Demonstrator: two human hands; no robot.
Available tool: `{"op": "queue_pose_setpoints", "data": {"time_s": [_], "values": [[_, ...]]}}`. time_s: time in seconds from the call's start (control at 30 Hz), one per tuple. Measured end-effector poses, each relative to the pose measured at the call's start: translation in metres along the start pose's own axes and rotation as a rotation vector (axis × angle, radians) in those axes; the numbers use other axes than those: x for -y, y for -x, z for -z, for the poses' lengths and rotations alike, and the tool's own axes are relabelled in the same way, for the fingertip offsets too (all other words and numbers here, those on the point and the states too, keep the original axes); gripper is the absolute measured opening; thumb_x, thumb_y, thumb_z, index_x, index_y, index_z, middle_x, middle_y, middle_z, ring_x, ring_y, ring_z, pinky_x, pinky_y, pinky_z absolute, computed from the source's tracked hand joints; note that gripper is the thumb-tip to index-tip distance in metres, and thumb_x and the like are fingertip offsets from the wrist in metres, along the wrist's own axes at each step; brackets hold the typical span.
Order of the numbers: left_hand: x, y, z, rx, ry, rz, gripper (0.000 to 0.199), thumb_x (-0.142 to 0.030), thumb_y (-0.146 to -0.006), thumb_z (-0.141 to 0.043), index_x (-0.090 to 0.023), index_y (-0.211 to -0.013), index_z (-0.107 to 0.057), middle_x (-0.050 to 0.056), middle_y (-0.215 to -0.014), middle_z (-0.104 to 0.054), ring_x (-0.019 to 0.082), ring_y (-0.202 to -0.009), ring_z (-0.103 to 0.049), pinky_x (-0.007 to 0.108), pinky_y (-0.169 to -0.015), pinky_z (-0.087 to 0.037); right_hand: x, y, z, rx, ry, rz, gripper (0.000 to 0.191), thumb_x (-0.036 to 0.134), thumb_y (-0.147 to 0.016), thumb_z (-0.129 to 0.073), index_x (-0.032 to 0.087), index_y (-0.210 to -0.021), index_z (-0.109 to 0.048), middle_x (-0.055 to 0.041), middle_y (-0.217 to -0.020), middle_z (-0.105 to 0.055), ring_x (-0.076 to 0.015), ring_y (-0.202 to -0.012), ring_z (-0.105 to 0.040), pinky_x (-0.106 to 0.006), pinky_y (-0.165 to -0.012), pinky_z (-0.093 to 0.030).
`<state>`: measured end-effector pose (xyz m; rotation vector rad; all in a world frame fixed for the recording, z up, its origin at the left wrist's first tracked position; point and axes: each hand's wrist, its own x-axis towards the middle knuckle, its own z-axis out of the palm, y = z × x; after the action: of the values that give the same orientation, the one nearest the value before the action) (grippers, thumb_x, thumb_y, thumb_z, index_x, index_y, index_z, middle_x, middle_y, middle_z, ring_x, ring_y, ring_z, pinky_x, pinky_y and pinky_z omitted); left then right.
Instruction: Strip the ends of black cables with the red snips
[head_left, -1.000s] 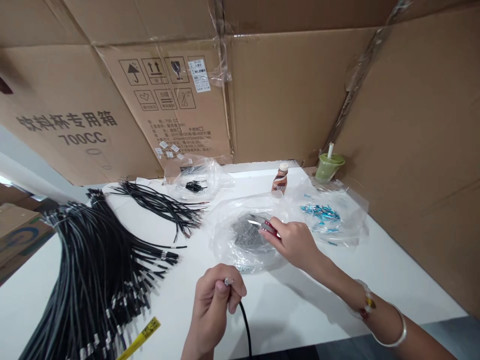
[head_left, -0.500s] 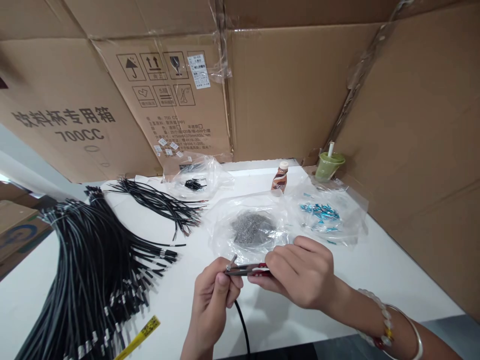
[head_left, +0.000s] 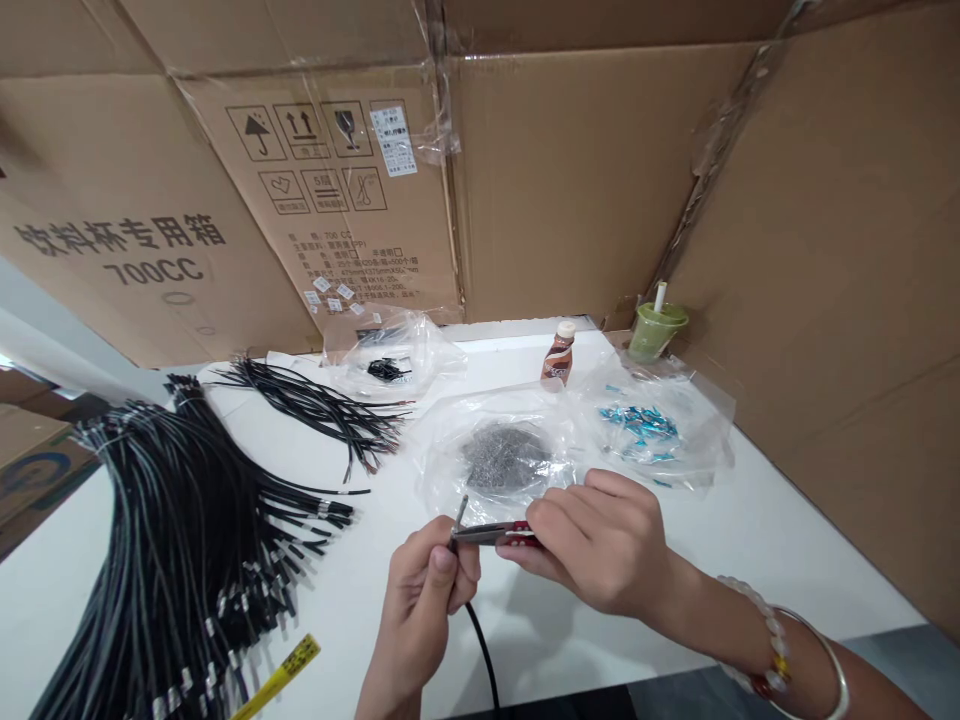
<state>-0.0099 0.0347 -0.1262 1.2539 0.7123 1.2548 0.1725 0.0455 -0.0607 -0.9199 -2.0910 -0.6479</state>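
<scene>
Where the snips [head_left: 481,535] meet the strand [head_left: 462,508], I read the one relation that matters: the strand rises from the left fist, nearly upright with a slight lean, and the blades come in level from its right, so the two long axes cross almost squarely. Both belong near the middle of the bench [head_left: 765,540], above its near edge. The left hand [head_left: 420,600] is nearer the strand, its fingers closed around the cable [head_left: 484,655], which runs down from beneath them toward that edge. The right hand [head_left: 600,545] is wrapped around the red handles, with the blade tips at the strand's base, touching or all but. From my view the blades look close together; I cannot tell whether they have met. Just beyond the hands lies the bag [head_left: 510,455] of grey bits; toward the left edge, the bundle [head_left: 180,520] of black cables.
</scene>
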Motion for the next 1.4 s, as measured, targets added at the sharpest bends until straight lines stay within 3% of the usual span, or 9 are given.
{"op": "queue_pose_setpoints", "data": {"time_s": [0.5, 0.7, 0.8, 0.87, 0.93, 1.17, 1.3, 1.4], "values": [[-0.001, -0.004, 0.003, 0.006, -0.003, 0.051, 0.044, -0.052, -0.091, -0.048, -0.017, -0.063, -0.050, -0.005, -0.052, -0.032, 0.007, -0.047, -0.025, 0.024, -0.046, -0.018, 0.000, -0.001, -0.001, 0.027, 0.017, -0.005, 0.049, 0.037, -0.101, -0.036, 0.019, -0.056, -0.047, 0.0044, -0.044, -0.044, -0.0110, -0.043, -0.033, -0.028, -0.048, -0.024], [-0.007, -0.011, -0.001, -0.044, -0.017, 0.103, 0.047, -0.057, -0.088, -0.050, -0.017, -0.063, -0.047, -0.007, -0.051, -0.030, 0.006, -0.046, -0.021, 0.023, -0.046, -0.016, -0.006, 0.000, -0.008, 0.037, 0.031, -0.016, 0.049, 0.038, -0.101, -0.036, 0.018, -0.059, -0.050, 0.0041, -0.044, -0.047, -0.0102, -0.042, -0.037, -0.027, -0.050, -0.024], [-0.001, -0.024, -0.006, -0.092, -0.021, 0.181, 0.045, -0.056, -0.090, -0.049, -0.018, -0.066, -0.045, -0.009, -0.050, -0.025, 0.005, -0.046, -0.016, 0.021, -0.045, -0.015, -0.018, 0.008, -0.023, 0.295, 0.044, -0.100, 0.050, 0.044, -0.100, -0.035, 0.017, -0.065, -0.057, 0.0018, -0.046, -0.055, -0.0109, -0.043, -0.046, -0.028, -0.052, -0.022], [0.010, -0.035, -0.008, -0.103, -0.010, 0.249, 0.044, -0.056, -0.090, -0.048, -0.018, -0.068, -0.044, -0.011, -0.048, -0.021, 0.004, -0.044, -0.012, 0.020, -0.042, -0.013, -0.029, 0.016, -0.035, 0.534, 0.056, -0.189, 0.049, 0.047, -0.099, -0.034, 0.017, -0.073, -0.062, -0.0013, -0.049, -0.061, -0.0136, -0.045, -0.053, -0.029, -0.052, -0.020], [0.024, -0.044, -0.011, -0.107, 0.006, 0.328, 0.042, -0.055, -0.090, -0.049, -0.018, -0.070, -0.045, -0.012, -0.048, -0.019, 0.004, -0.042, -0.009, 0.019, -0.039, -0.011, -0.038, 0.024, -0.046, 0.675, 0.067, -0.246, 0.045, 0.048, -0.098, -0.037, 0.017, -0.082, -0.065, -0.0037, -0.055, -0.066, -0.0158, -0.048, -0.057, -0.029, -0.051, -0.018], [0.062, -0.061, -0.014, -0.181, 0.016, 0.526, 0.036, -0.045, -0.095, -0.047, -0.014, -0.077, -0.052, -0.012, -0.051, -0.029, 0.001, -0.035, -0.017, 0.016, -0.033, -0.016, -0.053, 0.032, -0.068, 0.906, 0.040, -0.336, 0.044, 0.050, -0.098, -0.037, 0.022, -0.085, -0.067, -0.0056, -0.074, -0.073, -0.0197, -0.065, -0.068, -0.026, -0.052, -0.024], [0.073, -0.071, -0.010, -0.217, -0.046, 0.534, 0.035, -0.045, -0.095, -0.048, -0.013, -0.081, -0.055, -0.010, -0.053, -0.037, 0.001, -0.036, -0.022, 0.015, -0.033, -0.021, -0.055, 0.023, -0.077, 0.959, 0.021, -0.380, 0.044, 0.049, -0.098, -0.035, 0.023, -0.088, -0.069, -0.0063, -0.081, -0.074, -0.0214, -0.075, -0.070, -0.026, -0.058, -0.033], [0.076, -0.075, -0.008, -0.249, -0.140, 0.463, 0.036, -0.045, -0.095, -0.048, -0.013, -0.080, -0.055, -0.009, -0.054, -0.039, 0.002, -0.036, -0.026, 0.016, -0.034, -0.024, -0.054, 0.019, -0.078, 0.962, 0.047, -0.445, 0.042, 0.047, -0.098, -0.034, 0.023, -0.092, -0.068, -0.0059, -0.083, -0.074, -0.0218, -0.078, -0.070, -0.027, -0.060, -0.037]]}}
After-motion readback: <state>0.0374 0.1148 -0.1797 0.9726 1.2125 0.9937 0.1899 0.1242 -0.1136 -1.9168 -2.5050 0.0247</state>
